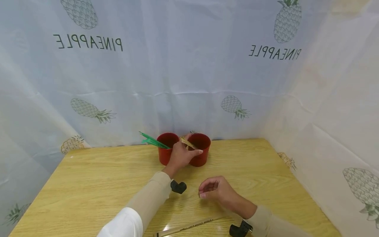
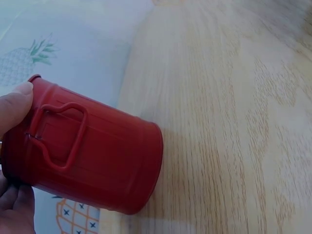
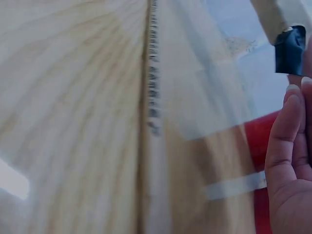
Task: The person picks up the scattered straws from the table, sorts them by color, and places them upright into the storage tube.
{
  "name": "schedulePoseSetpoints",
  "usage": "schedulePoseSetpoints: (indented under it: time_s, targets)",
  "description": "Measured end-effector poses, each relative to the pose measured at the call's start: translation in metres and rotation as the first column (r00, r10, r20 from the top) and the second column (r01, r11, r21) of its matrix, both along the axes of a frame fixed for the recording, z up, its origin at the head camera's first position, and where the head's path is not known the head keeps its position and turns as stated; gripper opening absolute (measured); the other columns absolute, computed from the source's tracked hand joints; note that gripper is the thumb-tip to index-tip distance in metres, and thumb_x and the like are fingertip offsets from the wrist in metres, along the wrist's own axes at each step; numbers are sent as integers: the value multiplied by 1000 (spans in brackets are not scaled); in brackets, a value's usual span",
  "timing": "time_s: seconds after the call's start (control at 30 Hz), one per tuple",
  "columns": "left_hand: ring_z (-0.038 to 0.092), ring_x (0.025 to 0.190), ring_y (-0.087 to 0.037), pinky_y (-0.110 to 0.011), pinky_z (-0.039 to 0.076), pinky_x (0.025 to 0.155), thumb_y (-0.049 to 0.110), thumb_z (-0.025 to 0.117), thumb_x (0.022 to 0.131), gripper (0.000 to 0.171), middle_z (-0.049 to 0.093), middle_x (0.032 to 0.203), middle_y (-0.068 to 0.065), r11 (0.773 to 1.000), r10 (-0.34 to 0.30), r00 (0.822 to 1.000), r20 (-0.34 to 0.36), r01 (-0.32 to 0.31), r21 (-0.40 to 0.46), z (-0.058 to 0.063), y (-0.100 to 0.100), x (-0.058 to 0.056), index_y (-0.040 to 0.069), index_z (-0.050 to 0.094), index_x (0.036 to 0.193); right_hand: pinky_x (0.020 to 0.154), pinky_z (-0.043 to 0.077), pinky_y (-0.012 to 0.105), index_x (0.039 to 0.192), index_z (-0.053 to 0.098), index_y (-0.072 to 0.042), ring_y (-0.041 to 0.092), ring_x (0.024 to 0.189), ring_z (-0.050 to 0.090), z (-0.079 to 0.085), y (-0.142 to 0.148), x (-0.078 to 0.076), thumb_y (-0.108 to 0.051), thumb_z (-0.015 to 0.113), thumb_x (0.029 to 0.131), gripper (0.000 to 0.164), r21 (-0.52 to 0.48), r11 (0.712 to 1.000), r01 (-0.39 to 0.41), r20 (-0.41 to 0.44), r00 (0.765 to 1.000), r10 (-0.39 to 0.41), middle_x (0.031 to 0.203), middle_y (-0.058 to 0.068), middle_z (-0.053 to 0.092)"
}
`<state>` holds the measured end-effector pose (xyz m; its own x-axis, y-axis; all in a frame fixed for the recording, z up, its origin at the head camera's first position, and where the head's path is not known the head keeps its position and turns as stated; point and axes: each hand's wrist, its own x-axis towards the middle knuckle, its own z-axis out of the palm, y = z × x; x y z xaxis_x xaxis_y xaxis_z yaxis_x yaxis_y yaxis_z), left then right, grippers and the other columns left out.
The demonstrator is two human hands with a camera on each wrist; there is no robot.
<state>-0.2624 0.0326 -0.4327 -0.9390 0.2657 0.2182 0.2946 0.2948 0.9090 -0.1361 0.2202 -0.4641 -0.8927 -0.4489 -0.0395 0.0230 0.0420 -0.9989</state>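
Observation:
My left hand (image 1: 181, 154) grips the right-hand red bucket (image 1: 199, 160) at its rim, thumb at the front and fingers toward the back. In the left wrist view this red bucket (image 2: 107, 151) shows a wire handle, and the thumb lies on its rim. A tan, narrow piece (image 1: 187, 143) leans out of it beside the fingers. To the left stands another red bucket (image 1: 164, 156), holding green strips (image 1: 152, 141). My right hand (image 1: 217, 191) hovers over the table nearer to me, fingers loosely curled around nothing.
A long, thin, pale strip with dark printed letters (image 1: 192, 225) lies at the near side of the wooden table (image 1: 103, 184). Pineapple-printed cloth (image 1: 183, 72) hangs behind the buckets and along the sides. Black camera mounts (image 1: 178, 187) sit on both wrists.

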Motion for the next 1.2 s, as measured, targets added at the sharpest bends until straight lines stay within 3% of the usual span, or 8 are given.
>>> schedulePoseSetpoints:
  time_s: [0.3,0.6,0.67,0.8,1.03,1.1,1.2]
  targets:
    - [60,136,-28,-50,51,114,24,88,85,86,63,148,-8,1000,-5,1000,24,4,8,1,0,0,7,44,157,77,60,21,104,74,10,9,84,74,-12,3,14,-8,82,87,26,150,988,-43,28,999,39,92,0,79]
    - [59,137,-29,-50,51,114,24,87,86,85,63,148,-9,1000,2,1000,29,-3,7,2,0,1,7,44,158,72,57,18,101,76,3,3,79,68,-15,9,17,-5,80,88,16,234,957,-173,-9,984,180,95,22,77]
    - [59,137,-28,-50,51,114,24,87,86,85,63,148,-8,1000,7,999,31,-7,0,1,0,2,8,43,158,70,57,18,99,76,1,1,77,67,-16,9,17,-5,81,87,15,264,944,-200,-30,976,216,93,20,77]
    - [59,137,-28,-49,52,114,25,87,86,85,63,148,-8,1000,13,999,32,-12,-12,1,-1,2,10,44,158,68,58,18,95,77,-5,-3,73,65,-17,7,19,-4,83,85,12,341,912,-227,-73,961,267,87,4,77]
    - [59,136,-28,-49,52,114,25,88,85,85,63,148,-8,1000,19,999,39,-18,-20,1,0,2,11,45,157,65,54,15,92,77,-9,-9,69,54,-15,1,22,2,82,82,16,476,842,-253,-149,921,361,79,-9,69]
    - [59,136,-29,-49,52,114,25,88,85,85,63,147,-8,1000,18,999,36,-17,-20,1,0,2,10,46,157,65,53,13,91,77,-12,-11,68,52,-12,-1,22,3,80,82,17,551,797,-248,-183,896,405,78,-12,67]
    - [60,136,-29,-49,52,113,25,88,85,84,64,146,-8,1000,15,999,35,-14,-14,1,0,2,9,46,157,65,51,12,90,77,-16,-11,67,50,-8,-4,21,1,78,85,18,668,705,-237,-207,851,482,78,-14,65]
